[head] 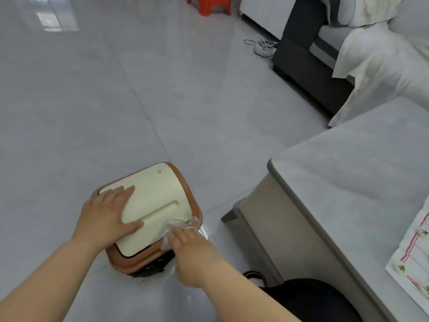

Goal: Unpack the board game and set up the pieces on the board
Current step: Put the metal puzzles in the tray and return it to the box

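Game case on the floor, its film bunched at the near right corner.

The left hand (109,214) presses flat, fingers spread, on the cream lid (153,194) of the brown-rimmed game case (185,194), which sits on the tiled floor (116,101). Clear plastic wrap (185,223) is gathered at the corner, where the right hand (190,249) seems to pinch it. A grey table (348,182) stands to the right. The case looks rigid and fairly light, with a smooth, probably slippery lid. The film is thin and would tear easily. The rim or the lid's long groove should give the surest hold.
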The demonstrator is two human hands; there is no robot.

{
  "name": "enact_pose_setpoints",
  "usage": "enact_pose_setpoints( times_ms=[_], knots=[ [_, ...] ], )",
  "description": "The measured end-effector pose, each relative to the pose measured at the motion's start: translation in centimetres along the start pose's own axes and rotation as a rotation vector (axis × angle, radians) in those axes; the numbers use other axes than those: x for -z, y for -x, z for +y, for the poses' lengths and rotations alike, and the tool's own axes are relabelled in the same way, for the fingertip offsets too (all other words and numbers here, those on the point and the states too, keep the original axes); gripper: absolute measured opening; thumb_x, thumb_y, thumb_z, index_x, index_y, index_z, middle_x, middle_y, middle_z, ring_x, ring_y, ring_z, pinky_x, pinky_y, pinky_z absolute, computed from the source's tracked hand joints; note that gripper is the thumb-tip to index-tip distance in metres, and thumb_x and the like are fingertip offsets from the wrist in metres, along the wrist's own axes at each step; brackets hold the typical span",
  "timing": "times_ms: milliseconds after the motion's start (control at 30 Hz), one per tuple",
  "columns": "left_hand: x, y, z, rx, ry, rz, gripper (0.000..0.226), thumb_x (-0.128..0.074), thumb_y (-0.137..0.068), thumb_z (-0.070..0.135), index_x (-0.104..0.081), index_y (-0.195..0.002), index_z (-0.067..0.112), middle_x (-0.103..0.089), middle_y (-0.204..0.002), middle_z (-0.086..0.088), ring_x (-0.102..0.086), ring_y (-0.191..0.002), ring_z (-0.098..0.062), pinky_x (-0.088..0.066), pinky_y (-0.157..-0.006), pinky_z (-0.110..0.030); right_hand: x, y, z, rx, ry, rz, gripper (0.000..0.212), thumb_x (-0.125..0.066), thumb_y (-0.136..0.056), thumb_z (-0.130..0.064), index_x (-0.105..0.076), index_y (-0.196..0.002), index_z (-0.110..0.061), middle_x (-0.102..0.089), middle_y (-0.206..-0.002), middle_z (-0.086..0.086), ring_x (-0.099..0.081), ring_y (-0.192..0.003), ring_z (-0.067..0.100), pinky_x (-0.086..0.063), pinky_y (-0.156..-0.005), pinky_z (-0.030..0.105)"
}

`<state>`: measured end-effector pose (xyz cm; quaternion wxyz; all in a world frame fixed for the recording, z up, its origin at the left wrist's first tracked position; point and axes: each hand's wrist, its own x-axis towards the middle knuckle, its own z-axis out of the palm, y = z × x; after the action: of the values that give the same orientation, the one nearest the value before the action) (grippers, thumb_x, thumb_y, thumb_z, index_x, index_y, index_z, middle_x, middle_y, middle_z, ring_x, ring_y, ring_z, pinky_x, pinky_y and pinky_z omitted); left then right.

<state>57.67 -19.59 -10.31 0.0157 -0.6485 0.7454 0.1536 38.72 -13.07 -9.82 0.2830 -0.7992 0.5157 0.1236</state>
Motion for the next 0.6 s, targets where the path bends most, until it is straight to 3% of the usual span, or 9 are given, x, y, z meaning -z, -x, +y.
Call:
enact_pose_setpoints(
  times_ms=[100, 167, 233, 300, 467, 600],
  knots=[
    [-0.2, -0.8, -0.7, -0.017, 0.067, 0.038, 0.114, -0.025, -0.038, 0.073, -0.036, -0.138, 0.019, -0.042, -0.139, -0.004, -0.033, -0.129, -0.026, -0.025, -0.104, -0.038, -0.7, -2.0, 0.3, 0.019, 0.059, 0.015, 0.07, -0.049, -0.09, -0.025, -0.01, -0.145, -0.005, -0.005, -0.154, 0.01, -0.001, -0.142, 0.024, 0.006, -0.115, 0.032],
    [-1.0, -1.3, -1.0, -0.059, 0.058, 0.098, 0.103, -0.033, -0.043, 0.068, -0.049, -0.128, 0.011, -0.053, -0.126, -0.012, -0.045, -0.118, -0.034, -0.036, -0.096, -0.045, -1.0, -3.2, 0.3, 0.027, 0.07, 0.035, 0.07, -0.051, -0.089, -0.032, -0.016, -0.143, -0.004, -0.01, -0.154, 0.012, -0.007, -0.142, 0.024, 0.005, -0.115, 0.033],
    [-2.1, -1.4, -1.2, -0.11, 0.001, 0.182, 0.085, -0.04, -0.052, 0.059, -0.057, -0.114, 0.004, -0.06, -0.108, -0.021, -0.055, -0.101, -0.038, -0.047, -0.078, -0.052, -1.1, -4.1, 0.3, 0.034, 0.109, 0.014, 0.067, -0.048, -0.09, -0.037, -0.021, -0.142, -0.003, -0.016, -0.152, 0.013, -0.013, -0.14, 0.025, 0.004, -0.114, 0.034],
    [-2.7, -1.0, -1.1, -0.107, -0.004, 0.242, 0.073, -0.042, -0.057, 0.052, -0.051, -0.111, 0.005, -0.057, -0.105, -0.022, -0.049, -0.099, -0.034, -0.05, -0.07, -0.053, -1.0, -5.1, 0.5, 0.012, 0.15, -0.044, 0.064, -0.042, -0.091, -0.044, -0.029, -0.139, -0.003, -0.028, -0.148, 0.014, -0.023, -0.137, 0.027, 0.0, -0.114, 0.037],
    [-4.3, -0.9, -0.7, -0.138, -0.026, 0.44, 0.066, -0.04, -0.063, 0.043, -0.042, -0.119, 0.007, -0.04, -0.113, -0.015, -0.039, -0.104, -0.032, -0.038, -0.085, -0.055, -0.4, -7.5, 0.8, -0.063, 0.164, -0.277, 0.063, -0.029, -0.091, -0.056, -0.046, -0.126, -0.006, -0.052, -0.128, 0.012, -0.043, -0.122, 0.031, -0.027, -0.103, 0.038],
    [-4.3, -1.3, -0.9, -0.092, -0.02, 0.423, 0.07, -0.04, -0.06, 0.046, -0.042, -0.119, 0.008, -0.052, -0.112, -0.019, -0.039, -0.103, -0.028, -0.015, -0.096, -0.053, -1.0, -7.6, 1.2, -0.017, 0.166, -0.136, 0.062, -0.034, -0.092, -0.052, -0.035, -0.135, -0.009, -0.042, -0.138, 0.012, -0.036, -0.128, 0.03, -0.021, -0.106, 0.039]
  ],
)
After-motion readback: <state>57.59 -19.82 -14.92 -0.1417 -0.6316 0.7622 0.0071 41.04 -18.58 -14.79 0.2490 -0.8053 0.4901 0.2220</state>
